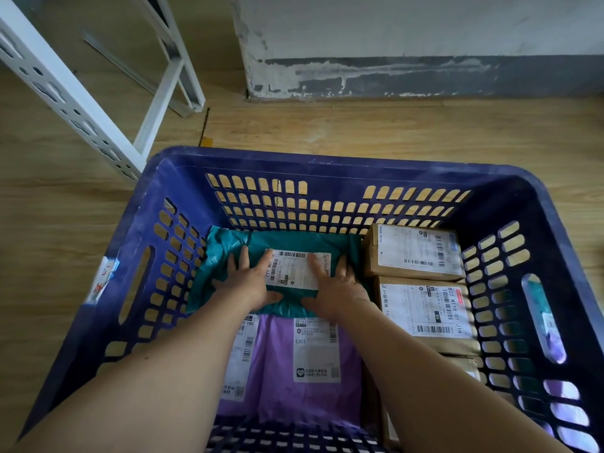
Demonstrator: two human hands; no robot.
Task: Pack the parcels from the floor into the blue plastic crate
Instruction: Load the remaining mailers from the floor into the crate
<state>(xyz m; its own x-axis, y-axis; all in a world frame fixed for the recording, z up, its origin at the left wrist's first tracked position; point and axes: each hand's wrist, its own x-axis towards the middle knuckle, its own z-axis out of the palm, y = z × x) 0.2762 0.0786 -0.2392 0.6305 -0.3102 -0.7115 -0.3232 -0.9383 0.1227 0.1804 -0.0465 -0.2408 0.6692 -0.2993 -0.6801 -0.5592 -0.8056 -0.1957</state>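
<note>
Hands: left hand and right hand lie flat with fingers straight and spread, pressing down and gripping nothing.
Parcel: teal parcel sits label up at frame centre, against the far wall of the blue crate, probably being flattened to save room.
Neighbours: purple parcel lies below it in the frame. Cardboard boxes line the right wall in a tight row.

Both bare arms reach forward and down. The left hand and right hand lie flat, palms down, fingers spread, thumbs turned inward.
</note>
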